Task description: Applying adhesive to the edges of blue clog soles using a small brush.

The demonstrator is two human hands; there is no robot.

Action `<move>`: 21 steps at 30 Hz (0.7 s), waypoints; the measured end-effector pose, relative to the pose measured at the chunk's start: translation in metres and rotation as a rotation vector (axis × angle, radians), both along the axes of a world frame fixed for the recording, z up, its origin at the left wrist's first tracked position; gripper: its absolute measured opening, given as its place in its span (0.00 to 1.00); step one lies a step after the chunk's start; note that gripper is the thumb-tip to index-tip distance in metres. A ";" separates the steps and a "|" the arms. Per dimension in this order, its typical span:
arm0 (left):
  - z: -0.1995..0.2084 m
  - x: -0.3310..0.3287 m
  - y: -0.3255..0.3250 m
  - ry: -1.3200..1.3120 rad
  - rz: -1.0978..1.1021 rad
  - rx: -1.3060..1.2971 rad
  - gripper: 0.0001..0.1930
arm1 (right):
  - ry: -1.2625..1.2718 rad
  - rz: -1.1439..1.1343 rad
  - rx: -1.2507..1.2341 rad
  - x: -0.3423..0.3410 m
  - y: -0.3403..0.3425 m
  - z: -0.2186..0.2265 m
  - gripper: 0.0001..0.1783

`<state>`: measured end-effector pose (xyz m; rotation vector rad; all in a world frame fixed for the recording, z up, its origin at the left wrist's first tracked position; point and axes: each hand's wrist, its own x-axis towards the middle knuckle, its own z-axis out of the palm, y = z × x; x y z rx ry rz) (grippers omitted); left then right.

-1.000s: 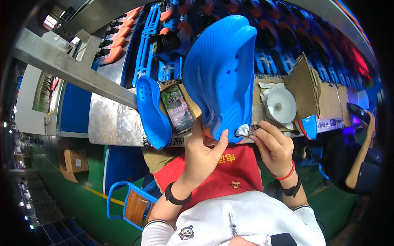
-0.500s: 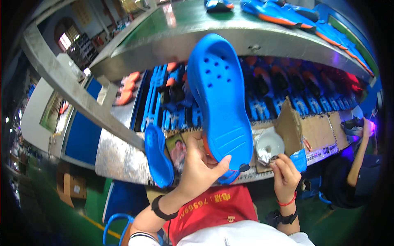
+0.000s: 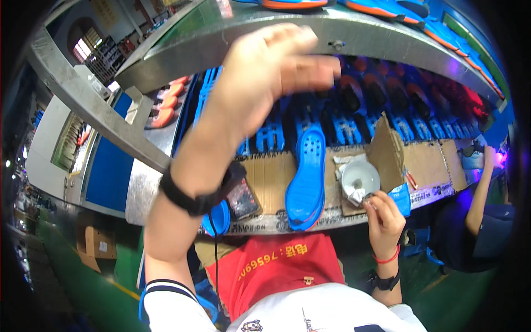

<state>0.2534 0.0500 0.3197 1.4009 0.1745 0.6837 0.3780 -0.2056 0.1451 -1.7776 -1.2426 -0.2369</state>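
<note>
My left hand (image 3: 265, 72) is raised over the near edge of the upper green shelf, fingers stretched out, holding nothing visible; motion blurs it. Just past it, a blue shoe sole with an orange underside (image 3: 293, 5) lies on the shelf, cut by the picture's top. A second blue sole with holes at its far end (image 3: 307, 180) lies on the cardboard-covered bench in front of me. Part of another blue sole (image 3: 219, 217) shows by my left forearm. Beside a white bowl (image 3: 360, 178), my right hand (image 3: 385, 217) pinches something small and dark that I cannot make out.
A cardboard flap (image 3: 387, 152) stands right of the bowl. Crumpled white paper (image 3: 357, 196) lies against the bowl. A dark flat box (image 3: 243, 199) sits left of the middle sole. Racks of blue and orange parts (image 3: 343, 127) line the back. A co-worker's arm (image 3: 480, 205) is at right.
My left hand has gone up and left from the bench to the shelf and let go of the blue sole. My right hand stays by the bowl, still pinching.
</note>
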 end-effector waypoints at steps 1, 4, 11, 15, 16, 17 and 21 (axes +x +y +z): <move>-0.016 -0.012 -0.018 0.088 0.014 0.097 0.21 | 0.033 -0.002 -0.023 0.001 0.001 -0.004 0.08; -0.107 -0.048 -0.055 0.529 0.124 0.398 0.23 | 0.019 0.019 -0.080 0.004 0.009 -0.013 0.09; -0.262 -0.074 -0.091 0.923 0.430 0.576 0.27 | -0.077 -0.027 -0.159 0.016 0.016 -0.028 0.07; -0.234 -0.065 -0.084 0.693 0.351 -0.119 0.20 | -0.147 -0.057 -0.229 0.030 0.019 -0.036 0.06; -0.230 -0.069 -0.084 0.560 0.325 -0.219 0.20 | -0.152 -0.059 -0.236 0.032 0.022 -0.038 0.06; -0.226 -0.073 -0.085 0.427 0.298 -0.319 0.21 | -0.157 -0.058 -0.232 0.032 0.024 -0.039 0.05; -0.200 -0.077 -0.099 0.280 0.329 -0.358 0.22 | -0.166 -0.063 -0.268 0.036 0.029 -0.045 0.05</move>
